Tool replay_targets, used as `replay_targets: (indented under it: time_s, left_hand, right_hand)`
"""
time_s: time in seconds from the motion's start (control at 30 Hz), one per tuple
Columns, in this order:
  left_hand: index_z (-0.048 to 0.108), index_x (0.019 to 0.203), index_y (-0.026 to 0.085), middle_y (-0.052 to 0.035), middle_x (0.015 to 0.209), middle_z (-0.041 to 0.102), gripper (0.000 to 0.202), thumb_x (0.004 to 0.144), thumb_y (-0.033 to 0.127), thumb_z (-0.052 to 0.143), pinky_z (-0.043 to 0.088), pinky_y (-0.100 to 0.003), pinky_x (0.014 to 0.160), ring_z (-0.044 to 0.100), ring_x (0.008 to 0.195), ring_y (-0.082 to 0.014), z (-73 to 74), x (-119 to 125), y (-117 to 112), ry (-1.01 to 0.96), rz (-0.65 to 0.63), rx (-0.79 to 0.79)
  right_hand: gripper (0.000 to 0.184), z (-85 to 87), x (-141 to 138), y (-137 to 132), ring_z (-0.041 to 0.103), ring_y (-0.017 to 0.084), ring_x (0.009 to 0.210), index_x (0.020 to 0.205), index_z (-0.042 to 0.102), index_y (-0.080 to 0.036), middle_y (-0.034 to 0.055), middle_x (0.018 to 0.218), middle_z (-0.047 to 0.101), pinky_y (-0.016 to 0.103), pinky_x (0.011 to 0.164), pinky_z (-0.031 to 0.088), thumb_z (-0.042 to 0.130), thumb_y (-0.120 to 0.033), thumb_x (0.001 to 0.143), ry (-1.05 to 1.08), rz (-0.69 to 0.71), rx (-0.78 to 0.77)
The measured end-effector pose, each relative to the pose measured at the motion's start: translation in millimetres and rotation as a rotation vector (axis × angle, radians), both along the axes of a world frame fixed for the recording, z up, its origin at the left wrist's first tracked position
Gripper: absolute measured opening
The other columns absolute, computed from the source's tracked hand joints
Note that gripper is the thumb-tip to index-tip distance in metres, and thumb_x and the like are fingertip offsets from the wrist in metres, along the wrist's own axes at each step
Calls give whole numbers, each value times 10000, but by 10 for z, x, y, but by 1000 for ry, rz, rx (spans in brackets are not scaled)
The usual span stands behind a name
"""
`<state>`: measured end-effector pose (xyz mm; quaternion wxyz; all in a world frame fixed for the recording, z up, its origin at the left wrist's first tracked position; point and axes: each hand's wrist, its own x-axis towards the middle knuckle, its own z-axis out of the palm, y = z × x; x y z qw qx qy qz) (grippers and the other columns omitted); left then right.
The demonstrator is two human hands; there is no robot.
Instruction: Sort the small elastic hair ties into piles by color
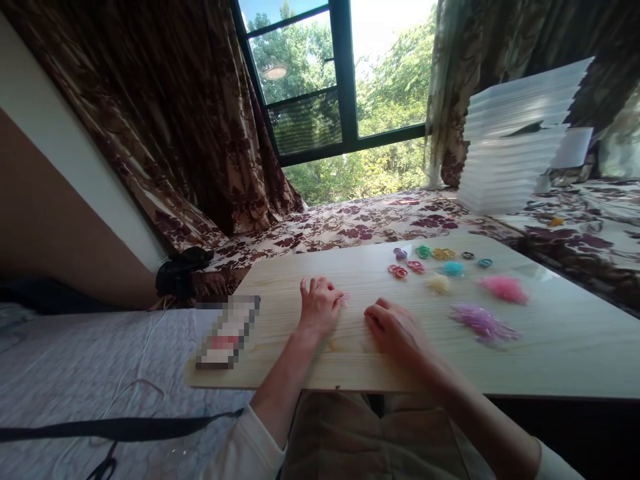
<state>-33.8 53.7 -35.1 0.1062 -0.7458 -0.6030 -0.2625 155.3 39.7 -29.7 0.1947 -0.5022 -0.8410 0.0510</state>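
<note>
My left hand (319, 308) rests on the pale wooden board (280, 280), its fingers bent. Thumb and forefinger are closed at a small pale pink bunch (345, 300), whose exact kind is too small to tell. To the right, my right hand (395, 328) lies low on the board with fingers curled together; anything inside them is hidden. Beyond it spread a heap of thin purple strips (485, 325) and a heap of pink ones (505, 289). Small cream (439, 284) and light blue (453, 269) piles lie farther back.
Several small coloured ring bundles, including green (424, 251), yellow (443, 253) and red (400, 272), line the far side. A blurred-out flat object (229, 332) lies at the board's left edge. White stacked sheets (515, 143) stand behind, near the window (345, 80).
</note>
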Motion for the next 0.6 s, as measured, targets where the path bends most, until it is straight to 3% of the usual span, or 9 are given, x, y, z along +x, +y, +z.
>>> replay_targets:
  time_s: [0.43,0.6]
  left_hand:
    - [710,860,239,-55,967,680,139,876,173,589,245,-600,1106,524,1148,-268,9,42,-103,-58,-36,107]
    - [690,912,239,-38,960,701,150,906,183,551,237,-567,1119,534,1158,-252,31,98,-197,-102,-128,139]
  right_hand:
    - [272,-25,4,4,608,149,813,904,695,-215,38,918,667,256,711,367,427,-234,953,50,8,22]
    - [253,-53,13,16,622,154,820,1061,670,-220,42,952,676,256,719,392,449,-251,943,125,3,45]
